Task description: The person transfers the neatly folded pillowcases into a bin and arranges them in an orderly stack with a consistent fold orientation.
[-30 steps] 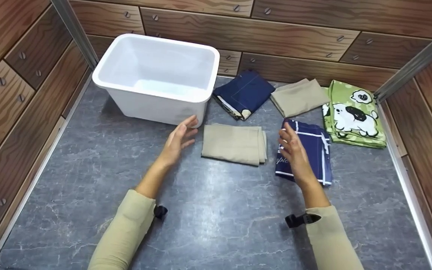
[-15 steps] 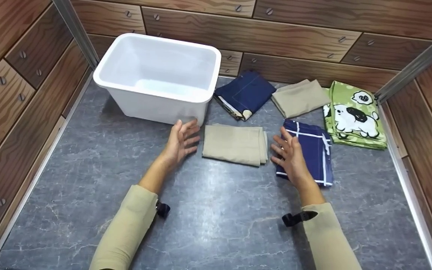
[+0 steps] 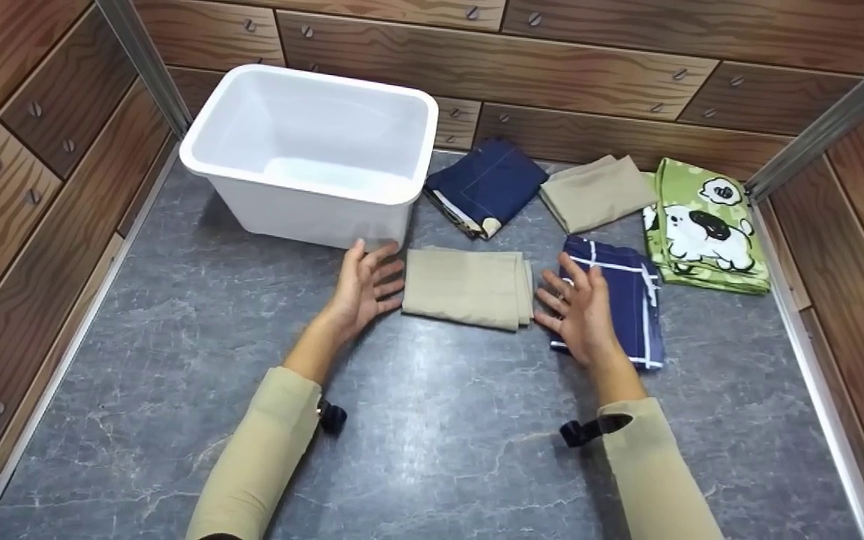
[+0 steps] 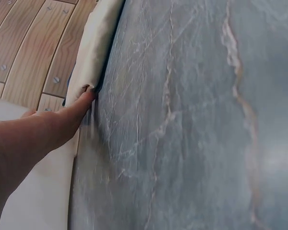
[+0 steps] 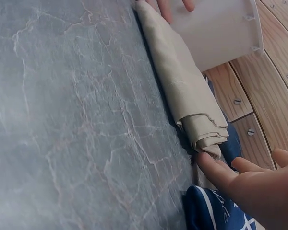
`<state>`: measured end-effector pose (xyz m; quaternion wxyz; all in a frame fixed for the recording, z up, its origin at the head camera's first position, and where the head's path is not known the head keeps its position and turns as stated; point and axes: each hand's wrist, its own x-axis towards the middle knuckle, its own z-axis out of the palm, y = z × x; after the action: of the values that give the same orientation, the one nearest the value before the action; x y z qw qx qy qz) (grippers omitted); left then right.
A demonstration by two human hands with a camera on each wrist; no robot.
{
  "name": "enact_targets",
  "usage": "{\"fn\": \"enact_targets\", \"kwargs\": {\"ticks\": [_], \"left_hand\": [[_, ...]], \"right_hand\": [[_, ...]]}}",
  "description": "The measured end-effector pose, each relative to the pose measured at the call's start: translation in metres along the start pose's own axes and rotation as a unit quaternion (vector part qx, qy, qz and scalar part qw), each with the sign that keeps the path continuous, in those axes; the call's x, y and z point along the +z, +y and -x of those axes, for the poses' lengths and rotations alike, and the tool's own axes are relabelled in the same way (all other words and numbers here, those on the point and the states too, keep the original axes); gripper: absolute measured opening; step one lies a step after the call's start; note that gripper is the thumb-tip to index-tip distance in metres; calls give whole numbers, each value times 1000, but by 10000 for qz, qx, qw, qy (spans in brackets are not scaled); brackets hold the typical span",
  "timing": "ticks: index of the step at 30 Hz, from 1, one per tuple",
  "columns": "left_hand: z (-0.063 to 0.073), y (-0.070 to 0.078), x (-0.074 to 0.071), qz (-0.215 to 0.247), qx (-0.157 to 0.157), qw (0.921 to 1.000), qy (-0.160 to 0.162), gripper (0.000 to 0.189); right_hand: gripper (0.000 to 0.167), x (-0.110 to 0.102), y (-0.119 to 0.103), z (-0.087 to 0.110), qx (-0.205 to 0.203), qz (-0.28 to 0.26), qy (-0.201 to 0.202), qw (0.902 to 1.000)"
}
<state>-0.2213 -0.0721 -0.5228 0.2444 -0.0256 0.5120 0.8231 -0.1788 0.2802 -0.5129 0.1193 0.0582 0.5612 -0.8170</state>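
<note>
A folded beige cloth (image 3: 466, 289) lies flat on the grey marbled surface between both hands. My left hand (image 3: 361, 292), fingers spread and straight, is at the cloth's left edge; in the left wrist view a fingertip of the left hand (image 4: 48, 129) meets the cloth's end (image 4: 93, 45). On the other side, my right hand (image 3: 578, 307) is at the right edge with its fingers extended, above part of a folded navy cloth with white lines (image 3: 627, 315). In the right wrist view, a finger of the right hand (image 5: 259, 184) touches the beige cloth's layered end (image 5: 209, 132).
A white plastic bin (image 3: 312, 210) stands at the back left, behind my left hand. Along the back lie a folded navy cloth (image 3: 492, 184), a second beige cloth (image 3: 597, 191) and a green cloth with a dog print (image 3: 709, 232). Wood-patterned walls (image 3: 552, 71) enclose the surface.
Both hands have come inward to the ends of the front beige cloth, and their fingers have spread. The cloths and the bin have stayed in place.
</note>
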Motion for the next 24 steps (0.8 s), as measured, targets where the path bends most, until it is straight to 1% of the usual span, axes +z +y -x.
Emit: {"fn": "enact_targets", "kwargs": {"ticks": [6,12,18,24], "left_hand": [[-1,0,1,4,-138,9999,-4,77],[-4,3,1,37,-201,9998,37,77],[-6,4,1,190,-313,9993,-68,78],[-7,4,1,56,-444,9988,-187,81]], "right_hand": [[77,1,-1,-1,239,-187,32,9995],[77,1,-5,-3,442,-99,67,9989],[79,2,-7,-5,590,-129,74,9981],[77,2,-8,-8,721,-243,65,9971]]}}
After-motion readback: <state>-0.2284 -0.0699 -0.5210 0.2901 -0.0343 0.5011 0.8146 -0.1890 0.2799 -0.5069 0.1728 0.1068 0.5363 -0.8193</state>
